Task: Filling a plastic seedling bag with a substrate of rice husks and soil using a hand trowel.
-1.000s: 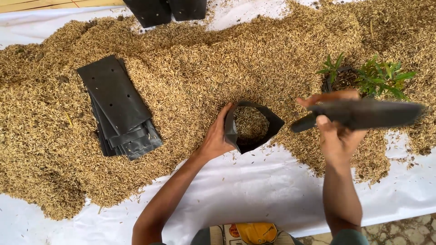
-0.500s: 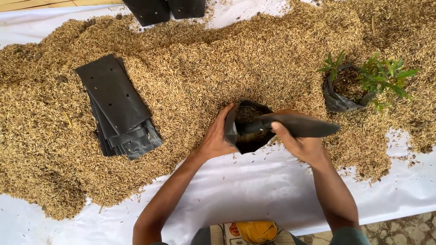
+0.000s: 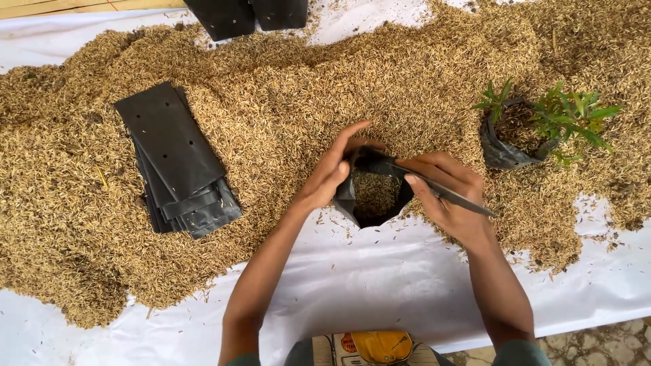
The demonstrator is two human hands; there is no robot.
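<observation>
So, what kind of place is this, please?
Probably a plant nursery potting spot: a heap of rice husks on a white sheet, a stack of flat black grow bags, and a seedling already bagged.

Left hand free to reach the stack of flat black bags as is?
Probably not right away: the left hand is holding the rim of the open black bag. The stack of flat black bags lies uncovered on the husk pile, nothing between.
</observation>
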